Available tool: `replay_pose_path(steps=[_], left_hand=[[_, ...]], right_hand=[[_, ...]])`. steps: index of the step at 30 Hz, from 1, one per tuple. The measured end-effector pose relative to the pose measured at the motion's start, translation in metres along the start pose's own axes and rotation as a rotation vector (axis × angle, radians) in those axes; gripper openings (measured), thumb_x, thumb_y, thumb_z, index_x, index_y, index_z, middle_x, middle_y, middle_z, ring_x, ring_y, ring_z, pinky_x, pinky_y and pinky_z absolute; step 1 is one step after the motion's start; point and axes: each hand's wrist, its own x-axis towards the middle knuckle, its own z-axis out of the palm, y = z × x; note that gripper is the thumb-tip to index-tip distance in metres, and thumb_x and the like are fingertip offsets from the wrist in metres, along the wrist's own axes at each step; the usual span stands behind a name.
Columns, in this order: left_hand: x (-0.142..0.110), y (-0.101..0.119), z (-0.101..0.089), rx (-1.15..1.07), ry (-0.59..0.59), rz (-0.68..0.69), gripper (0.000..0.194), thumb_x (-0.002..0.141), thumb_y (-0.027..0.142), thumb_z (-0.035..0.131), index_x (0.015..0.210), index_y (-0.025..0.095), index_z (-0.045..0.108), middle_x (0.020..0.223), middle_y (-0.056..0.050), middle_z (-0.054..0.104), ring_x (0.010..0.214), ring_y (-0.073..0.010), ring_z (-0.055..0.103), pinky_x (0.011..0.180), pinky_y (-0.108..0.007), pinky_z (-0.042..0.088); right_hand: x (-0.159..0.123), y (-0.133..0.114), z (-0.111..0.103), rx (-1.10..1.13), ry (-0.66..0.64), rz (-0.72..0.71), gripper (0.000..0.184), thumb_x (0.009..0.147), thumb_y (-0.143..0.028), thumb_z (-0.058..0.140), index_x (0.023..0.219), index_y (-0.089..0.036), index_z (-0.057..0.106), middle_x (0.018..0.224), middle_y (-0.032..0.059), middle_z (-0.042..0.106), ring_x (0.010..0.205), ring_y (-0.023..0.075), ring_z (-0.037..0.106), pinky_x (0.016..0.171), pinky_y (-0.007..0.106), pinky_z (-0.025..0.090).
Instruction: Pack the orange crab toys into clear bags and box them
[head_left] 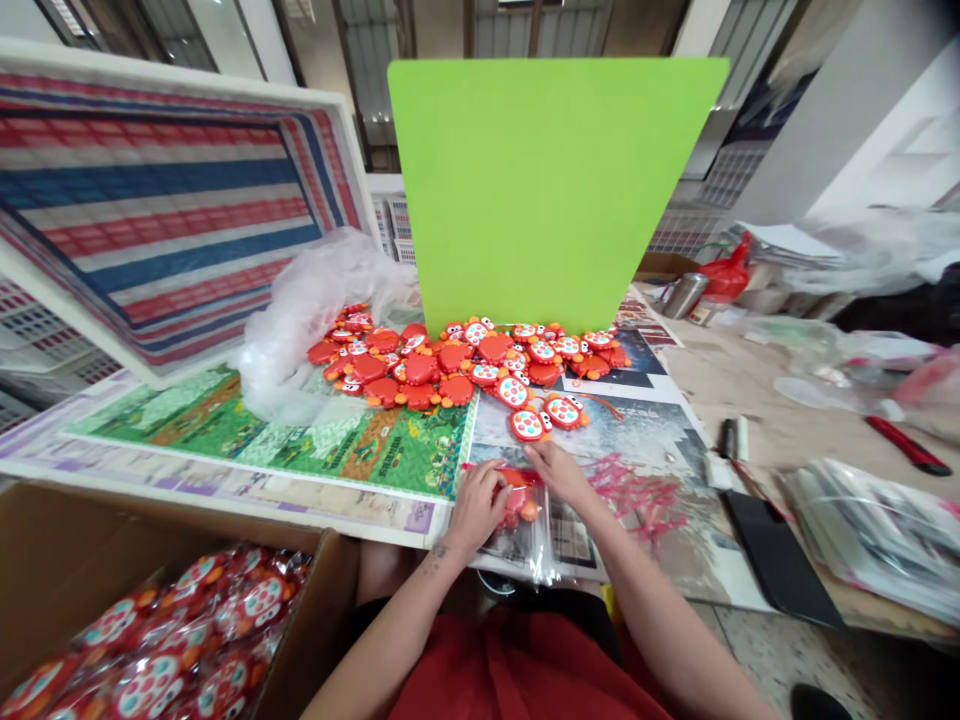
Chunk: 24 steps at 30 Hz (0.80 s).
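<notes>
Gripping one orange crab toy in a clear plastic bag at the table's near edge: left hand closed on it, right hand pinching the bag's mouth. No legible writing.

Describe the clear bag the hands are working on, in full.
The clear, glossy plastic bag lies flat at the near table edge on printed sheets, its lower end overhanging. An orange crab-shaped toy sits partly inside its top. The left hand presses the bag and toy; the right hand touches its upper edge.
</notes>
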Motion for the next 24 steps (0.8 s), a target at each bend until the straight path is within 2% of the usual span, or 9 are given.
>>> replay_pose_path(steps=[3, 5, 8, 13, 15, 18, 20, 22, 24], left_hand=[[0.006, 0.0, -0.003, -0.088, -0.049, -0.075, 0.007, 0.084, 0.014, 0.055, 0.085, 0.02, 0.058, 0.12, -0.009, 0.063, 0.116, -0.0231, 0.054, 0.101, -0.042, 0.038], [0.011, 0.001, -0.007, -0.132, -0.09, -0.107, 0.007, 0.081, 0.014, 0.058, 0.082, 0.02, 0.059, 0.118, -0.008, 0.065, 0.115, -0.0235, 0.055, 0.101, -0.041, 0.038], [0.017, 0.002, -0.015, -0.181, -0.156, -0.11, 0.004, 0.081, 0.016, 0.059, 0.08, 0.02, 0.059, 0.112, -0.007, 0.066, 0.11, -0.0231, 0.057, 0.099, -0.039, 0.039], [0.019, 0.005, -0.028, -0.244, -0.277, -0.172, 0.01, 0.088, 0.024, 0.05, 0.085, 0.02, 0.059, 0.079, 0.0, 0.064, 0.076, -0.0169, 0.06, 0.076, -0.03, 0.046], [0.017, 0.005, -0.032, -0.222, -0.244, -0.179, 0.01, 0.087, 0.026, 0.052, 0.089, 0.02, 0.06, 0.082, -0.001, 0.065, 0.081, -0.0176, 0.06, 0.08, -0.031, 0.046], [0.012, -0.002, -0.035, -0.143, -0.013, -0.209, 0.026, 0.086, 0.031, 0.057, 0.109, 0.02, 0.06, 0.11, -0.008, 0.064, 0.106, -0.0228, 0.057, 0.095, -0.037, 0.042], [0.009, -0.009, -0.035, -0.15, 0.111, -0.317, 0.039, 0.087, 0.035, 0.055, 0.122, 0.018, 0.054, 0.119, -0.012, 0.06, 0.106, -0.0236, 0.058, 0.093, -0.038, 0.044], [0.007, -0.017, -0.033, -0.2, 0.115, -0.44, 0.043, 0.087, 0.038, 0.054, 0.124, 0.016, 0.053, 0.112, -0.012, 0.064, 0.095, -0.0225, 0.063, 0.085, -0.036, 0.048], [0.006, -0.022, -0.03, -0.268, 0.028, -0.49, 0.037, 0.084, 0.037, 0.057, 0.115, 0.016, 0.058, 0.101, -0.01, 0.068, 0.088, -0.0218, 0.065, 0.081, -0.034, 0.049]], right_hand=[[-0.02, 0.01, -0.003, -0.056, 0.0, 0.197, 0.044, 0.096, -0.046, 0.037, 0.112, -0.018, 0.067, 0.093, 0.0117, 0.072, 0.09, 0.0266, 0.067, 0.078, 0.034, 0.047], [-0.032, 0.013, 0.006, -0.017, -0.01, 0.189, 0.037, 0.094, -0.038, 0.042, 0.117, -0.02, 0.064, 0.101, 0.0108, 0.073, 0.096, 0.0254, 0.067, 0.081, 0.033, 0.047], [-0.041, 0.009, 0.025, 0.078, 0.093, 0.163, 0.039, 0.089, -0.021, 0.042, 0.123, -0.021, 0.061, 0.111, 0.0084, 0.071, 0.099, 0.0219, 0.066, 0.086, 0.033, 0.047], [-0.031, -0.008, 0.039, 0.204, 0.233, 0.133, 0.041, 0.09, -0.023, 0.039, 0.124, -0.023, 0.06, 0.086, 0.0044, 0.073, 0.074, 0.0207, 0.067, 0.073, 0.034, 0.051], [-0.026, -0.012, 0.039, 0.229, 0.264, 0.08, 0.04, 0.091, -0.025, 0.038, 0.123, -0.021, 0.061, 0.087, 0.0054, 0.072, 0.074, 0.021, 0.066, 0.073, 0.035, 0.052], [-0.023, -0.014, 0.035, 0.187, 0.373, -0.053, 0.037, 0.093, -0.027, 0.039, 0.119, -0.02, 0.064, 0.107, 0.0104, 0.069, 0.094, 0.0238, 0.064, 0.086, 0.04, 0.05], [-0.023, -0.017, 0.031, 0.129, 0.417, -0.145, 0.035, 0.094, -0.029, 0.039, 0.117, -0.02, 0.065, 0.113, 0.0113, 0.067, 0.104, 0.0252, 0.059, 0.093, 0.044, 0.046], [-0.025, -0.024, 0.027, 0.086, 0.385, -0.211, 0.035, 0.097, -0.03, 0.038, 0.119, -0.023, 0.064, 0.113, 0.01, 0.068, 0.109, 0.0252, 0.057, 0.097, 0.045, 0.043], [-0.027, -0.032, 0.025, 0.066, 0.286, -0.265, 0.036, 0.098, -0.032, 0.037, 0.123, -0.024, 0.062, 0.113, 0.0079, 0.069, 0.113, 0.0238, 0.055, 0.099, 0.044, 0.041]])
